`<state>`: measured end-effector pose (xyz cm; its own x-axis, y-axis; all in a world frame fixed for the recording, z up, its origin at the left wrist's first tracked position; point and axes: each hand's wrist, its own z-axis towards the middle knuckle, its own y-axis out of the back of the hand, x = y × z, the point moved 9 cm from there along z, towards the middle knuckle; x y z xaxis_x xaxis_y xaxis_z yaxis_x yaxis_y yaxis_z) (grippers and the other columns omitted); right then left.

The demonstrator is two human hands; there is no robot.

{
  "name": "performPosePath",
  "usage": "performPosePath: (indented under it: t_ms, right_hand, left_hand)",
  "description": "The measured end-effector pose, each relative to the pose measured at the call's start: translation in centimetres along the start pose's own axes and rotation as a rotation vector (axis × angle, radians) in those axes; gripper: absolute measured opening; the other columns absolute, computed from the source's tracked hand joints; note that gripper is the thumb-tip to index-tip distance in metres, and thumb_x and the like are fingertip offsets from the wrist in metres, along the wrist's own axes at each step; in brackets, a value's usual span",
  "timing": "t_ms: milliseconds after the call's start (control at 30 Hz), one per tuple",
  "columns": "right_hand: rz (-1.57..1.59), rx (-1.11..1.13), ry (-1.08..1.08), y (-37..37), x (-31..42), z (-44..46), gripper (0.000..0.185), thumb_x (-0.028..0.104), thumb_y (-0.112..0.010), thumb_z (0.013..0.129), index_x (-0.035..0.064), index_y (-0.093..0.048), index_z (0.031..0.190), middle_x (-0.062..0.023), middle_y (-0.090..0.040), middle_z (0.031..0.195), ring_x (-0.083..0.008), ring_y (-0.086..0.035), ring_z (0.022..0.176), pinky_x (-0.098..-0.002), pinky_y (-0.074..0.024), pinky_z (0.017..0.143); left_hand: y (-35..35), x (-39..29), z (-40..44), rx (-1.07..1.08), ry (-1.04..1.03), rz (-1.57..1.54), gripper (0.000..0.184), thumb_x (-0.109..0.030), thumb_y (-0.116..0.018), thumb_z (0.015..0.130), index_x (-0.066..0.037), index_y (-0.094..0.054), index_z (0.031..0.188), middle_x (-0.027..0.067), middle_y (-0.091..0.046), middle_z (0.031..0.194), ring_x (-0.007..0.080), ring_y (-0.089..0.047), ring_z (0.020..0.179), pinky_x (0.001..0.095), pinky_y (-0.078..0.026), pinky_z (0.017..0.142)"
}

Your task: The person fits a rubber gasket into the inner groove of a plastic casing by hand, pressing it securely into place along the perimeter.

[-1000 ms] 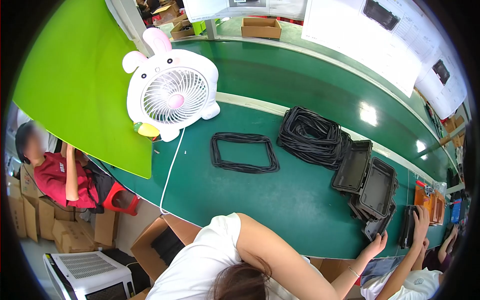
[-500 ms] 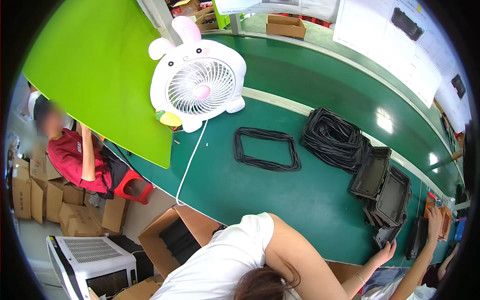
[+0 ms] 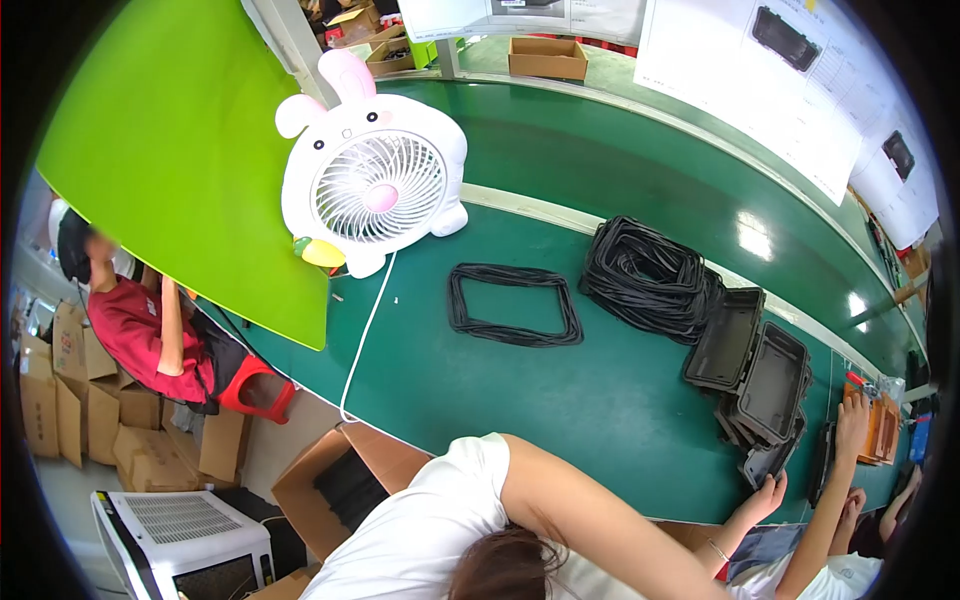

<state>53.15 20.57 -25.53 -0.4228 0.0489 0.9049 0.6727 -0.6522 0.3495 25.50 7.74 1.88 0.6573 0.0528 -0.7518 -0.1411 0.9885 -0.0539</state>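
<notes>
At the lower right, my left hand [image 3: 768, 498] with a bracelet at the wrist has its fingers closed on the near edge of a black plastic case shell [image 3: 772, 458]. That shell tilts against a stack of similar open shells [image 3: 770, 385]; another shell [image 3: 725, 340] leans at their left. My right hand does not show. Part of my upper arm, white sleeve and hair fills the bottom. Beyond the shells lies a heap of thin black rectangular rings [image 3: 650, 280], seemingly rubber seals. A smaller bundle of the same rings [image 3: 455, 305] lies flat left of the heap.
A white rabbit-shaped fan [image 3: 380, 198] stands by a green panel [image 3: 180, 150], its cord crossing the green table [image 3: 440, 400]. On the right, a co-worker's hand [image 3: 853, 425] is near orange-brown boxes [image 3: 880, 430]. A cardboard box [image 3: 320, 480] and seated person [image 3: 150, 330] are left.
The view has shifted, so the table things appear slightly farther left. My left hand stays on the shell's edge. The co-worker's second hand now shows at the right.
</notes>
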Motion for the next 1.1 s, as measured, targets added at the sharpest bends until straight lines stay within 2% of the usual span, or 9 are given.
performPosePath:
  t_ms: [200, 267, 433, 533, 700, 733, 800, 867, 1100]
  right_hand:
    - [0.02, 0.025, -0.013, 0.1, 0.1, 0.0, 0.038, 0.007, -0.047, 0.09, -0.0059, -0.053, 0.125, -0.0116, -0.058, 0.115, -0.0178, -0.053, 0.1, -0.0291, -0.0407, 0.094]
    - [0.105, -0.008, -0.021, 0.0, 1.4, -0.7, 0.038, 0.01, -0.049, 0.093, -0.0031, -0.051, 0.129, -0.0123, -0.056, 0.12, -0.02, -0.052, 0.107, -0.0305, -0.0388, 0.099]
    - [-0.225, -0.277, 0.183, 2.5, 6.0, -2.0, 0.037, 0.013, -0.058, 0.093, -0.0027, -0.054, 0.126, -0.0172, -0.058, 0.117, -0.0255, -0.057, 0.102, -0.0349, -0.0469, 0.092]
    - [0.04, -0.463, 0.631, 3.1, 14.3, -5.1, 0.048, 0.04, -0.068, 0.087, 0.0, -0.055, 0.111, -0.0132, -0.057, 0.107, -0.0215, -0.056, 0.091, -0.0365, -0.0453, 0.085]
    - [0.289, -0.319, 0.687, -0.3, 20.6, -7.8, 0.05, 0.043, -0.069, 0.086, -0.0002, -0.054, 0.107, -0.0124, -0.058, 0.096, -0.0208, -0.056, 0.085, -0.0334, -0.0465, 0.079]
    - [0.368, -0.287, 0.665, -1.3, 20.6, -8.3, 0.036, 0.034, -0.069, 0.087, 0.0009, -0.06, 0.098, -0.0088, -0.06, 0.095, -0.0222, -0.057, 0.084, -0.033, -0.0474, 0.078]
    - [0.355, -0.138, 0.602, -4.2, 20.8, -10.1, 0.025, 0.001, -0.051, 0.089, -0.0046, -0.052, 0.114, -0.0151, -0.056, 0.109, -0.0234, -0.055, 0.095, -0.0341, -0.046, 0.087]
    - [0.477, 0.051, 0.549, -7.6, 21.7, -12.4, 0.024, -0.006, -0.049, 0.088, -0.0041, -0.051, 0.112, -0.0139, -0.058, 0.107, -0.0204, -0.057, 0.093, -0.0326, -0.0473, 0.086]
    - [0.612, 0.479, 0.59, -12.8, 25.8, -18.2, 0.035, 0.005, -0.053, 0.086, -0.0005, -0.046, 0.119, -0.0118, -0.046, 0.115, -0.019, -0.05, 0.097, -0.0305, -0.0438, 0.08]
  left_hand:
    - [7.1, 6.0, -5.0, 0.278, 0.61, 1.01, 0.025, -0.014, -0.062, 0.081, 0.003, -0.065, 0.099, 0.0201, -0.064, 0.106, 0.0297, -0.064, 0.097, 0.0383, -0.053, 0.077]
    - [9.8, 8.2, -9.2, -0.066, 0.449, 1.181, 0.01, -0.012, -0.062, 0.072, -0.002, -0.062, 0.075, 0.011, -0.063, 0.083, 0.0263, -0.065, 0.08, 0.0373, -0.053, 0.065]
    - [14.5, 6.9, -22.1, -0.47, 0.762, 1.378, 0.014, -0.017, -0.06, 0.084, -0.005, -0.059, 0.077, 0.0094, -0.059, 0.078, 0.0268, -0.062, 0.079, 0.0378, -0.052, 0.066]
    - [14.6, 4.1, -28.6, -0.692, 0.853, 1.521, 0.014, -0.017, -0.061, 0.085, -0.005, -0.057, 0.079, 0.0084, -0.057, 0.077, 0.0267, -0.061, 0.076, 0.0386, -0.05, 0.065]
    - [12.0, 0.2, -32.9, -1.013, 0.685, 1.523, 0.01, -0.014, -0.061, 0.085, -0.005, -0.056, 0.081, 0.0092, -0.052, 0.074, 0.0285, -0.056, 0.07, 0.0405, -0.045, 0.06]
    - [11.8, 0.2, -32.8, -1.013, 0.685, 1.545, 0.01, -0.014, -0.061, 0.085, -0.005, -0.056, 0.081, 0.0093, -0.052, 0.074, 0.0286, -0.056, 0.07, 0.0406, -0.045, 0.06]
    - [11.8, 0.1, -32.6, -1.007, 0.682, 1.582, 0.01, -0.013, -0.061, 0.084, -0.005, -0.056, 0.081, 0.0096, -0.052, 0.074, 0.0289, -0.056, 0.07, 0.0409, -0.046, 0.061]
    - [11.9, 0.2, -33.0, -1.02, 0.691, 1.581, 0.01, -0.013, -0.061, 0.084, -0.005, -0.056, 0.081, 0.0097, -0.053, 0.074, 0.0293, -0.057, 0.07, 0.0412, -0.046, 0.061]
    - [11.9, 0.2, -33.0, -1.021, 0.716, 1.571, 0.01, -0.014, -0.061, 0.083, -0.005, -0.057, 0.081, 0.0099, -0.055, 0.075, 0.03, -0.058, 0.072, 0.0411, -0.047, 0.063]
